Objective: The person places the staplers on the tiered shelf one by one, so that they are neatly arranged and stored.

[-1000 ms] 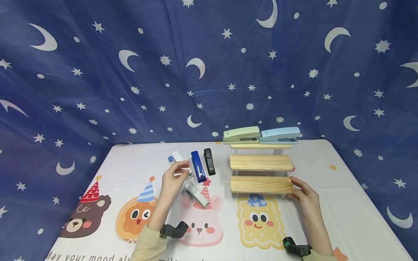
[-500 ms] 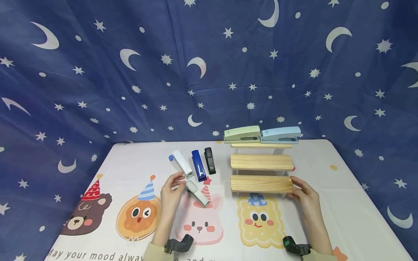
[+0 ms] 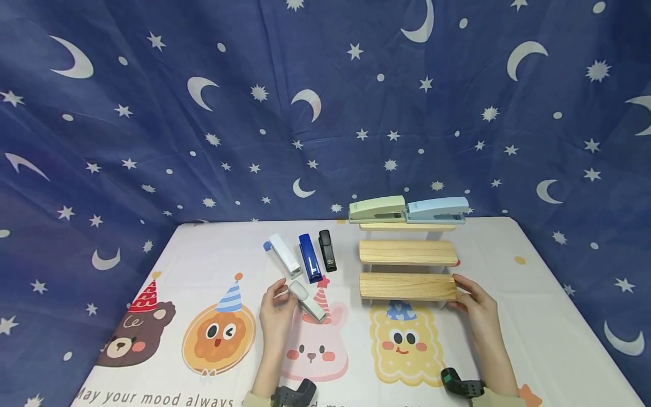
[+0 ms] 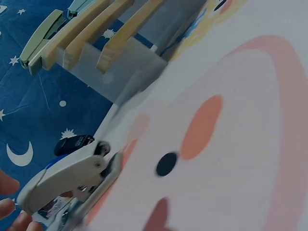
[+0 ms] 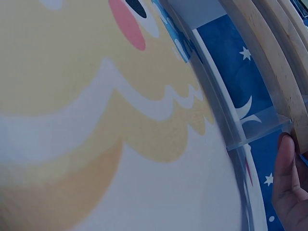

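My left hand (image 3: 277, 314) is beside the rear end of a pale grey stapler (image 3: 307, 301). In the left wrist view its fingertips (image 4: 6, 207) are close to that stapler's rounded end, loosely bent and not closed round it. Behind the hand lie a white stapler (image 3: 285, 255) with a blue piece at its back, a dark blue stapler (image 3: 310, 258) and a black stapler (image 3: 327, 250). My right hand (image 3: 478, 308) pinches the right end of the lowest wooden step of a tiered stand (image 3: 407, 286); the right wrist view has its thumb (image 5: 287, 151) against the step's edge.
A light green stapler (image 3: 376, 210) and a light blue stapler (image 3: 436, 210) sit end to end on the stand's top step. The stand's two lower steps are bare wood. A printed cloth (image 3: 213, 243) covers the table, and a blue star curtain (image 3: 325, 102) hangs behind.
My left hand has drawn back from over the white stapler toward the near side, down to the pale grey stapler. The right hand stays on the step's end.
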Demonstrator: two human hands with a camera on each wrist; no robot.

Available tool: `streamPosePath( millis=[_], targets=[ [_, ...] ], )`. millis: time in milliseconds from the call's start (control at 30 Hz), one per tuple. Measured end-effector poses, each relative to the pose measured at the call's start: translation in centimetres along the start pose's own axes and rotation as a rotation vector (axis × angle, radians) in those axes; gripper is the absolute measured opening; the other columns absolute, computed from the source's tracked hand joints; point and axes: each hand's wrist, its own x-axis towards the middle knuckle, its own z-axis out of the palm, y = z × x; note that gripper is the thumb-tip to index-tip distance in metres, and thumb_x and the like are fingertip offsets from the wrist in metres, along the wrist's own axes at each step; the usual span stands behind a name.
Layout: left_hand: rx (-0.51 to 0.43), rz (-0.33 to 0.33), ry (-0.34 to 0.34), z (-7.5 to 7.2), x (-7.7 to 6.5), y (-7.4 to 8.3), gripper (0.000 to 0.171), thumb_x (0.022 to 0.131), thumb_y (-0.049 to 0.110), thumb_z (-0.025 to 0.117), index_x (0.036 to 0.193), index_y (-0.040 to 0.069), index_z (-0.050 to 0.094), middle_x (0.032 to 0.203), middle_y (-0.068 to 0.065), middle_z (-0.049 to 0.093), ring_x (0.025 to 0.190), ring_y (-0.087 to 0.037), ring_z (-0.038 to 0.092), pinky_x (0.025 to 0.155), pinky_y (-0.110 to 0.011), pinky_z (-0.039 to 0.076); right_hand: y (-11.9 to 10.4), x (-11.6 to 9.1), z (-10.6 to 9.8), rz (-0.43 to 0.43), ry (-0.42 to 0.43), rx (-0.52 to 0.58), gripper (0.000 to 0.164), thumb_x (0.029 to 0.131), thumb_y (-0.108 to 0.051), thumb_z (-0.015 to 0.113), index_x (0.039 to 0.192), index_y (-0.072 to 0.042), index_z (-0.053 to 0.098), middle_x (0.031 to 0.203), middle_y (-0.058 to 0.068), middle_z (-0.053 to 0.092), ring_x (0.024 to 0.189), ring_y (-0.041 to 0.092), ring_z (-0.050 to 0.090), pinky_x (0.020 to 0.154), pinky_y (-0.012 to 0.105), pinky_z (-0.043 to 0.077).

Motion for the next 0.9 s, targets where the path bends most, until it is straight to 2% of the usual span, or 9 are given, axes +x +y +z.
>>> streamPosePath(
  millis=[300, 633, 800, 900],
  targets=[
    [-0.127, -0.035, 0.063, 1.8, -2.0, -0.4, 0.056, 0.078, -0.004, 0.067, 0.131, 0.005, 0.053, 0.119, -0.018, 0.054, 0.099, -0.025, 0.057, 0.070, -0.009, 0.046, 0.1, 0.0, 0.0, -0.008, 0.000, 0.012, 0.042, 0.096, -0.004, 0.043, 0.136, 0.006, 0.047, 0.106, -0.020, 0.054, 0.082, -0.005, 0.058, 0.072, 0.014, 0.052],
    [-0.047, -0.011, 0.123, 4.1, -2.7, -0.6, 0.079, 0.071, 0.000, 0.074, 0.141, 0.002, 0.038, 0.122, -0.018, 0.046, 0.102, -0.025, 0.047, 0.082, -0.030, 0.040, 0.1, 0.0, 0.0, 0.000, -0.003, 0.010, 0.042, 0.097, -0.007, 0.043, 0.137, 0.005, 0.046, 0.107, -0.020, 0.054, 0.082, -0.005, 0.058, 0.073, 0.013, 0.052],
    [-0.008, 0.004, 0.158, 4.7, -2.7, -0.8, 0.087, 0.065, -0.001, 0.077, 0.142, 0.001, 0.036, 0.122, -0.019, 0.046, 0.103, -0.028, 0.048, 0.088, -0.038, 0.039, 0.1, 0.0, 0.1, 0.008, 0.005, 0.013, 0.042, 0.097, -0.007, 0.044, 0.137, 0.004, 0.047, 0.107, -0.020, 0.054, 0.082, -0.005, 0.058, 0.072, 0.014, 0.052],
    [0.049, 0.028, 0.177, 4.9, -2.6, -0.9, 0.091, 0.063, 0.001, 0.079, 0.142, 0.001, 0.035, 0.123, -0.022, 0.047, 0.103, -0.030, 0.050, 0.091, -0.042, 0.040, 0.1, 0.1, 0.1, 0.012, 0.010, 0.010, 0.042, 0.097, -0.007, 0.044, 0.137, 0.004, 0.047, 0.107, -0.020, 0.054, 0.082, -0.005, 0.058, 0.072, 0.014, 0.051]
  ],
)
